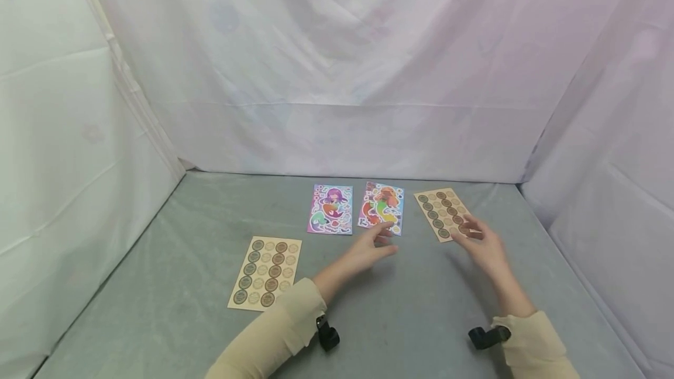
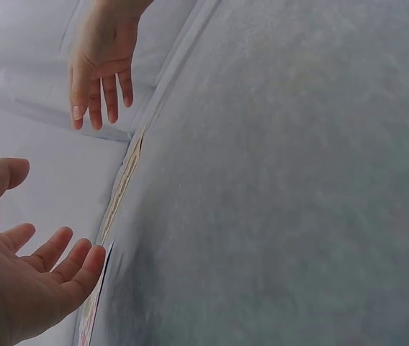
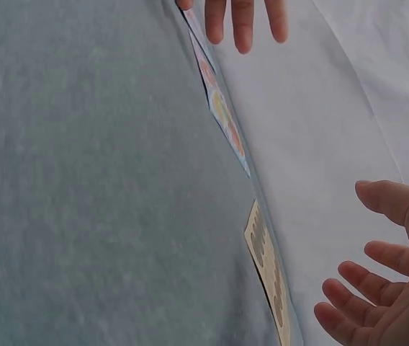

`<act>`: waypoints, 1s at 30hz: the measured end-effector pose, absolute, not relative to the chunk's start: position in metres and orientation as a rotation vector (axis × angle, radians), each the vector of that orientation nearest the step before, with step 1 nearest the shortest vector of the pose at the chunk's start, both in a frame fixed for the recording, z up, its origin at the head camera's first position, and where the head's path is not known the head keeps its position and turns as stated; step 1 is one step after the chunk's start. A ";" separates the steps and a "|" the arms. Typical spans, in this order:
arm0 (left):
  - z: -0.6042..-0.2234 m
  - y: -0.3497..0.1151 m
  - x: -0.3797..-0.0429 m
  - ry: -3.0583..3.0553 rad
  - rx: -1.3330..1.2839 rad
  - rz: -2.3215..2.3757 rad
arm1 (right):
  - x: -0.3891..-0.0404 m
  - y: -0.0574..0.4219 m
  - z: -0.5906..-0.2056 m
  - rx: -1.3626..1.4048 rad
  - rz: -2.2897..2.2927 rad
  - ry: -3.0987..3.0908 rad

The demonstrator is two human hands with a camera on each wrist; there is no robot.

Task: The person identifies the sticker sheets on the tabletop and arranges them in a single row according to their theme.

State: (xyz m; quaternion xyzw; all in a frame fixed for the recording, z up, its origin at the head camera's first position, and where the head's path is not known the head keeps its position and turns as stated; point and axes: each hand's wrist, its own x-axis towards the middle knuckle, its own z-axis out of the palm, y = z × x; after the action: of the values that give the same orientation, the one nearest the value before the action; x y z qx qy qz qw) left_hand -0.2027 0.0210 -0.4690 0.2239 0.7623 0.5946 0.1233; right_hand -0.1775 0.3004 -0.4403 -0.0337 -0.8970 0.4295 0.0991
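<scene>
My left hand (image 1: 367,248) hovers above the table just in front of a mermaid sticker sheet (image 1: 382,206), its fingers apart and relaxed. Nothing lies in that palm in the left wrist view. Over the near corner of a tan sheet of round stickers (image 1: 441,212) is my right hand (image 1: 483,248), fingers loosely bent and holding nothing. The right wrist view shows a gap between the right fingers (image 3: 356,310) and the tan sheet. A second mermaid sticker sheet (image 1: 330,209), with a purple-haired figure, lies left of the first.
Another tan sheet of round stickers (image 1: 263,271) lies at the front left, partly behind the left sleeve (image 1: 279,326). A grey cloth covers the table (image 1: 210,209). White curtains (image 1: 337,75) enclose the back and both sides. Each wrist carries a small black camera (image 1: 329,335).
</scene>
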 end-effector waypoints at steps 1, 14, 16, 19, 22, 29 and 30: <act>-0.469 0.024 -0.203 2.217 0.654 1.743 | -0.178 0.302 -0.441 -0.110 1.267 -2.657; -0.472 0.052 -0.209 2.098 0.511 1.842 | -0.185 0.317 -0.448 -0.227 1.203 -2.668; -0.474 0.056 -0.210 2.081 0.496 1.860 | -0.187 0.320 -0.450 -0.236 1.211 -2.662; -0.475 0.061 -0.212 2.067 0.476 1.882 | -0.190 0.325 -0.454 -0.247 1.209 -2.663; -0.475 0.068 -0.214 2.068 0.448 1.892 | -0.194 0.330 -0.458 -0.267 1.196 -2.672; -0.474 0.079 -0.215 2.050 0.339 1.891 | -0.199 0.340 -0.464 -0.293 1.186 -2.689; -0.474 0.081 -0.215 2.038 0.328 1.894 | -0.200 0.341 -0.465 -0.292 1.187 -2.693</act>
State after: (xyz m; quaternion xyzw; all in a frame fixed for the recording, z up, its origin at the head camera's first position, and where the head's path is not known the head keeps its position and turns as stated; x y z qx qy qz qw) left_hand -0.2152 0.0809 -0.4737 0.1155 0.7171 0.6662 0.1692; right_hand -0.2004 0.3412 -0.4651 -0.0984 -0.9067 0.3997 0.0917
